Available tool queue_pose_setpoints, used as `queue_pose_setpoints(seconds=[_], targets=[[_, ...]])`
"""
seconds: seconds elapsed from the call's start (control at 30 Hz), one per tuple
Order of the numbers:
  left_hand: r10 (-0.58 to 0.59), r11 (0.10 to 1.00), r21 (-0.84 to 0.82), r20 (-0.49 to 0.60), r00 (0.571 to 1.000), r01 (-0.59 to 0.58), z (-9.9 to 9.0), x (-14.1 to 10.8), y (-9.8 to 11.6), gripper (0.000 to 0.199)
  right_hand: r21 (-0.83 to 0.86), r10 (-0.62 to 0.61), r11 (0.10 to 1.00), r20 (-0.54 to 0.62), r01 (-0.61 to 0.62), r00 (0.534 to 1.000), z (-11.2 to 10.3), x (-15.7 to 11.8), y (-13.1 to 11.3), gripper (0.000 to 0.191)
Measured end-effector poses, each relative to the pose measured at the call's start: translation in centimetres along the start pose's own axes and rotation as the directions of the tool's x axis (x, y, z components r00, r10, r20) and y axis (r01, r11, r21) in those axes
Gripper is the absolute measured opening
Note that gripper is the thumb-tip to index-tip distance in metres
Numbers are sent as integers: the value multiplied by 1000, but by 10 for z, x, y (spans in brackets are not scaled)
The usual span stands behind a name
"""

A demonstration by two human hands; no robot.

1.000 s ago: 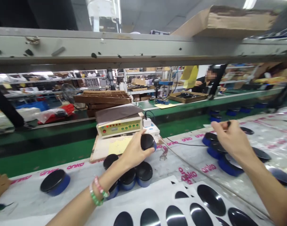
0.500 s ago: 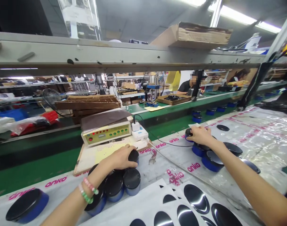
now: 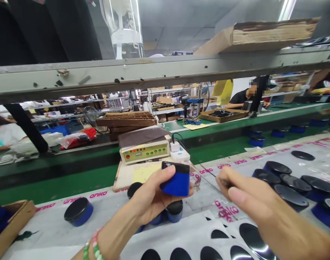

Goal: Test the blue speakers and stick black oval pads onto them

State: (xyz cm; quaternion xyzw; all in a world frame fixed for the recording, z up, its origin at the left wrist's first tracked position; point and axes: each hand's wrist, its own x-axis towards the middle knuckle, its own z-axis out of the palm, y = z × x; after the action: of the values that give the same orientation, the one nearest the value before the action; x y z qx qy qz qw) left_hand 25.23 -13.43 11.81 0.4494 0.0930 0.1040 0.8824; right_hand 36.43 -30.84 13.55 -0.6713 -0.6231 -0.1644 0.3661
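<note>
My left hand is closed around a round blue part with a black top, raised above the bench and tilted on its side. To its right, my right hand is blurred, with its fingers curled together. A small dark patch shows at its fingertips; I cannot make out what it is. Beneath the left hand stand more blue parts with black tops, partly hidden by the hand. Sheets with glossy black ovals lie in front of both hands.
A control box with lit buttons sits behind my left hand, beside a white power strip. More blue-black parts stand at right. A cardboard box is at lower left. Overhead runs a shelf beam; a co-worker sits beyond.
My left hand has lifted a blue part off the bench. My right hand has left the parts at right and come back nearer the left hand. The view has turned left.
</note>
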Motion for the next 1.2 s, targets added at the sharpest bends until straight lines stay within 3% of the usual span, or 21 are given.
queue_pose_setpoints(seconds=[0.1,0.23,0.4,0.5,0.6,0.7,0.77,0.83,0.9,1.0,1.13,1.2], targets=[[1,1000,-29,-66,998,-3,-2,-13,-2,43,10,-131,991,42,131,990,10,1,-15,22],[15,1000,-24,-134,991,-19,3,-23,-5,49,-68,-191,980,-19,189,981,24,10,-27,25],[190,967,187,-87,978,-171,4,-34,-3,47,-109,-238,966,-30,233,971,28,11,-27,25],[361,871,389,-90,928,-301,3,-36,-4,49,-157,-241,959,-2,238,971,26,7,-28,26],[535,704,590,-72,842,-396,1,-38,-7,52,-210,-238,950,-7,231,971,27,4,-30,27],[619,522,748,-1,786,-410,-4,-40,-11,50,-199,-234,955,-48,220,971,31,4,-31,28],[659,377,815,98,746,-441,-8,-41,-11,53,-157,-206,968,-47,197,977,35,4,-29,28],[696,192,848,237,678,-494,-12,-41,-11,58,-120,-183,977,-41,177,982,38,4,-25,26],[705,16,845,369,605,-534,-14,-39,-10,61,-111,-200,975,-67,192,977,41,2,-22,23],[688,-155,825,485,540,-543,-14,-36,-9,66,-86,-171,982,-57,166,984,45,-1,-17,21],[641,-457,770,632,435,-445,-5,-38,-6,61,146,-29,989,85,16,996,57,-1,-8,16],[582,-599,690,724,371,-405,1,-41,-4,54,238,-45,971,56,30,997,63,-1,-4,16]])
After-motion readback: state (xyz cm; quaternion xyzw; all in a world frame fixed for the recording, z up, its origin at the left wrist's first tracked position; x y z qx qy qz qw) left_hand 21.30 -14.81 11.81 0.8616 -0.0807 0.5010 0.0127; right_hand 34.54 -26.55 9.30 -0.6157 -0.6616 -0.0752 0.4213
